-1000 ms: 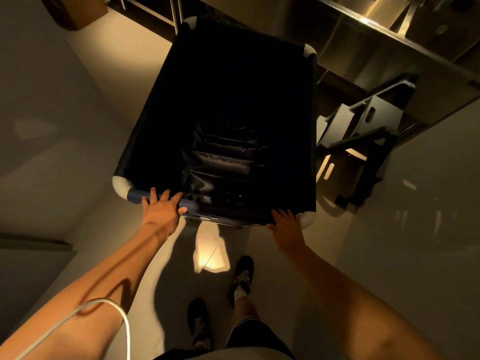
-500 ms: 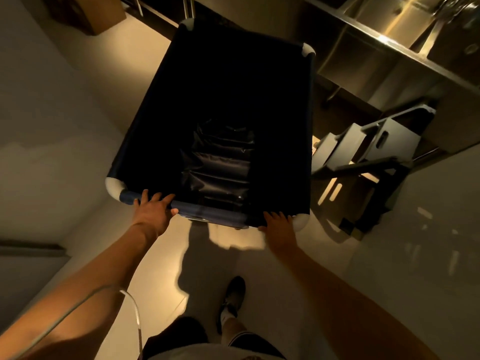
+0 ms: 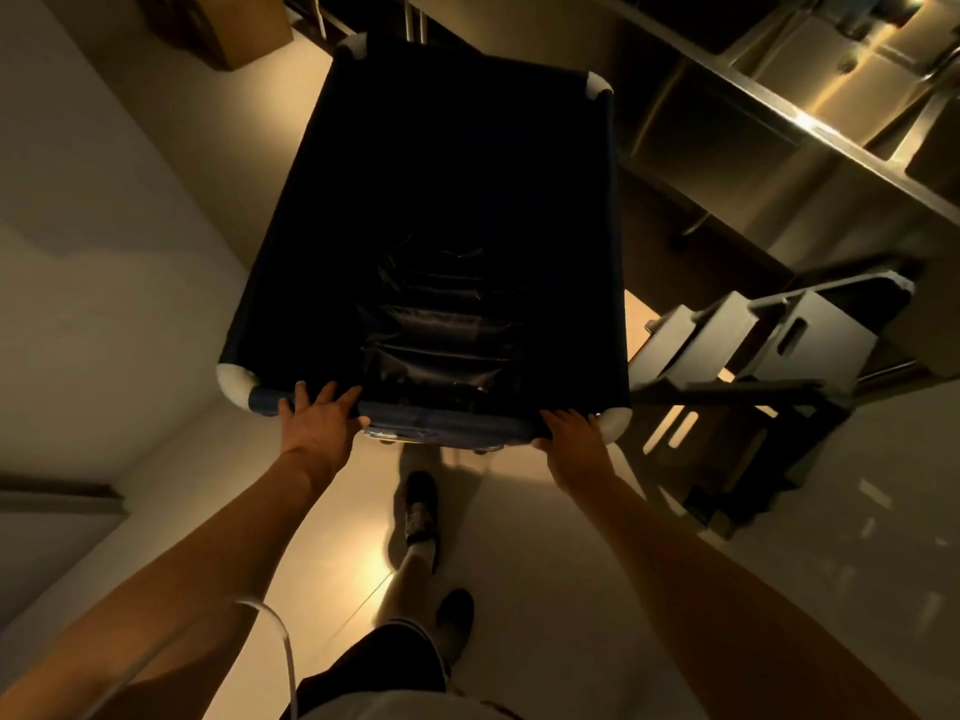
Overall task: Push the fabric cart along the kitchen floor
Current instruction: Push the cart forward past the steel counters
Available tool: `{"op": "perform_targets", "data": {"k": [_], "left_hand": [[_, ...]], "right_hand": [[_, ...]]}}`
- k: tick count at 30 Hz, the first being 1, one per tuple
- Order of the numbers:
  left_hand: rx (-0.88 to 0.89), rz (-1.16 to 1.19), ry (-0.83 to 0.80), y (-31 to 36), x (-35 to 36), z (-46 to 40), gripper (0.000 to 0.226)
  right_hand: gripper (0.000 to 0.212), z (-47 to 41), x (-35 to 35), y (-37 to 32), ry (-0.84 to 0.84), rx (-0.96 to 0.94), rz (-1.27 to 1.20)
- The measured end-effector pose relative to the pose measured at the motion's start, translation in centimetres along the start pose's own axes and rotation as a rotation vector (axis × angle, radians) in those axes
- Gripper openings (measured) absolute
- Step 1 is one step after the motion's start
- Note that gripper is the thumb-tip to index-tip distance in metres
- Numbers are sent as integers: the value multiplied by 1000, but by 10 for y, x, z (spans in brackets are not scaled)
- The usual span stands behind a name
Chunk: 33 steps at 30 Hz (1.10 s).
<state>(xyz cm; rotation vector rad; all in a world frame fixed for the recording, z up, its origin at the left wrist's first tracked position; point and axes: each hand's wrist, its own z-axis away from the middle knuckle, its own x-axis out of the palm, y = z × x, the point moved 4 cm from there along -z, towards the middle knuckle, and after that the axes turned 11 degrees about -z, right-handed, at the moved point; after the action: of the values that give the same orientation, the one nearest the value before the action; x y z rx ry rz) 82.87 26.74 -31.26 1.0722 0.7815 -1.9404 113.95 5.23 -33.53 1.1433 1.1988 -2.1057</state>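
A deep fabric cart (image 3: 311, 215) of dark cloth, with white corner joints, fills the middle of the head view. Dark folded material lies at its bottom. My left hand (image 3: 322, 423) is curled over the near rim close to the left corner. My right hand (image 3: 571, 439) grips the same rim beside the right corner. Both arms are stretched out straight. My feet show on the glossy kitchen floor (image 3: 519, 563) just behind the cart, the left shoe ahead of the right one.
A grey step stool (image 3: 769, 335) stands close to the cart's right side. Steel counters and shelving (image 3: 779, 116) run along the right. A pale wall (image 3: 104, 226) closes the left. A cardboard box (image 3: 228, 28) sits at the far left, and metal legs (image 3: 415, 23) rise beyond the cart.
The cart has rolled forward down the aisle with both hands staying on its near rim. The step stool has slid closer on the right, and my feet have taken a step.
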Motion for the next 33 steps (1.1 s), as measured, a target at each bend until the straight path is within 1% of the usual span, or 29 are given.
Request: {"op": "perform_targets", "data": {"k": [8, 15, 17, 23, 26, 33], "left_hand": [[-20, 24, 14, 19, -34, -58, 59], [-27, -32, -34, 29, -67, -112, 59], [-32, -8, -31, 30, -76, -127, 59], [-55, 38, -19, 36, -101, -169, 61], [-58, 23, -34, 37, -108, -188, 63], [-82, 12, -6, 41, -132, -231, 64]], "right_hand": [[46, -81, -40, 2, -7, 7, 14], [48, -159, -67, 6, -85, -3, 69], [49, -181, -75, 4, -94, -11, 85], [51, -243, -95, 1, -81, -37, 117], [53, -267, -100, -2, -64, -16, 129], [55, -329, -115, -3, -55, -35, 191]]}}
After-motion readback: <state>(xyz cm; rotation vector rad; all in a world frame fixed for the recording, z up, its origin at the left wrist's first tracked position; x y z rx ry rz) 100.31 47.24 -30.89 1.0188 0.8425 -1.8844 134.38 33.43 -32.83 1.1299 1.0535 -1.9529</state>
